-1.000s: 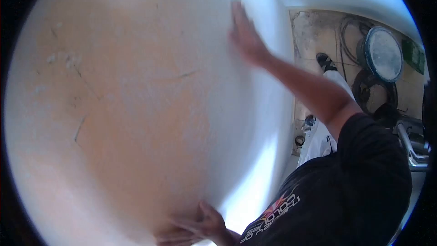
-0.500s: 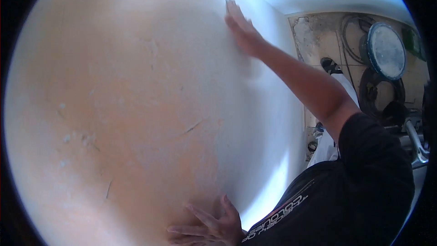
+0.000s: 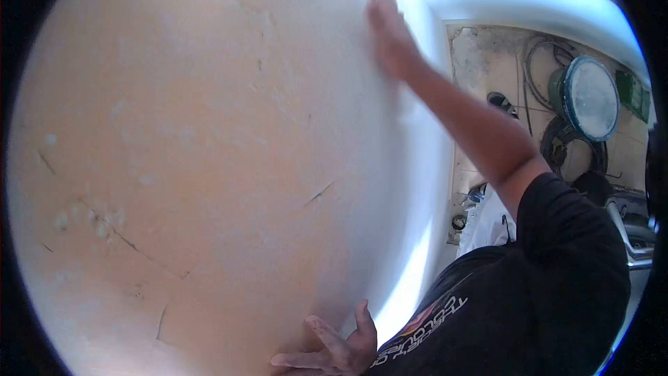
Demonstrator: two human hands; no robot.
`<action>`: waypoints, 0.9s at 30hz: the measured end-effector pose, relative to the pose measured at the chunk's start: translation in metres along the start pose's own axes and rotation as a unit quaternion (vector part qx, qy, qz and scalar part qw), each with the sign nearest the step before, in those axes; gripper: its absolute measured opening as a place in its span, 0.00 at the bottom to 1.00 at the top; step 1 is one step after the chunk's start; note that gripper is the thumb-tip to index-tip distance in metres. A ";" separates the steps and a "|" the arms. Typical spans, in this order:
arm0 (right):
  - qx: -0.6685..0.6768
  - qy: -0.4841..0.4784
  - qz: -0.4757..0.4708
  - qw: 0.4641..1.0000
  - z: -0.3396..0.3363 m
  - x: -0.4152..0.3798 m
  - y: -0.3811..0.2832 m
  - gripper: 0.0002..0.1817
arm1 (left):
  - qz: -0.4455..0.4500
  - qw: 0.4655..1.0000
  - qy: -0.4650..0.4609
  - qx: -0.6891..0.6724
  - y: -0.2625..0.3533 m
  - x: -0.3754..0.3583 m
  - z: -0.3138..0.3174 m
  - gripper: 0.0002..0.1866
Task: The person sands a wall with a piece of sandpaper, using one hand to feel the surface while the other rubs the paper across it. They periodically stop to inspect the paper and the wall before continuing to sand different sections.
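Observation:
A broad pale wall (image 3: 209, 132), with cream patches, cracks and small scratches, fills the left and middle of the view. My right hand (image 3: 391, 28) lies flat against it near the top, its fingers stretched out and slightly blurred. Nothing shows between those fingers, though the underside is hidden. At the bottom edge, my left hand (image 3: 341, 348) has its fingers spread beside the wall, empty as far as it shows. Part of this hand is cut off by the frame.
A round tub with a whitish surface (image 3: 591, 99) stands on the tiled floor (image 3: 480, 63) at the right. Near it are a coiled hose (image 3: 534, 73), a dark ring-shaped coil (image 3: 600, 157) and a green container (image 3: 632, 96). A metal frame (image 3: 619, 226) is at the right edge.
My right hand has moved up and slightly right in the view. My left hand sits a little further right and lower. The view has shifted, with the wall's cracks showing more clearly.

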State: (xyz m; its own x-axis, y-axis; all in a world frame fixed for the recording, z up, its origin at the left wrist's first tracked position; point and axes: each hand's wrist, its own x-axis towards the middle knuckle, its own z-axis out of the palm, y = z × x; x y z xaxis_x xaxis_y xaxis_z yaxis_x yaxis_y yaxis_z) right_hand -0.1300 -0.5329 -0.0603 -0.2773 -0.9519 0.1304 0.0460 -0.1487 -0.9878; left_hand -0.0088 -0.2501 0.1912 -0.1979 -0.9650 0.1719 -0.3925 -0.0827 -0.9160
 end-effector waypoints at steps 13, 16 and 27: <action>0.083 -0.009 0.099 0.992 -0.006 0.015 0.010 0.61 | -0.038 0.999 -0.037 0.007 0.015 0.004 -0.002 0.42; -0.050 -0.128 -0.066 0.988 0.001 -0.117 -0.042 0.62 | -0.035 0.998 0.014 -0.056 0.014 0.006 0.003 0.41; -0.068 0.014 0.060 0.996 0.005 -0.009 -0.001 0.51 | -0.046 0.996 -0.012 -0.072 0.017 -0.001 0.000 0.38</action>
State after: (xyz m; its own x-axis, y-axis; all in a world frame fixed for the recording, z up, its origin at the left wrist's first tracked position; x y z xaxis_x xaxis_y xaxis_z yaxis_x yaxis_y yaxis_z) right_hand -0.1225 -0.5259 -0.0598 -0.3045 -0.9524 0.0109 -0.0490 0.0042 -0.9988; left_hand -0.0153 -0.2505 0.1758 -0.1343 -0.9608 0.2426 -0.5338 -0.1361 -0.8346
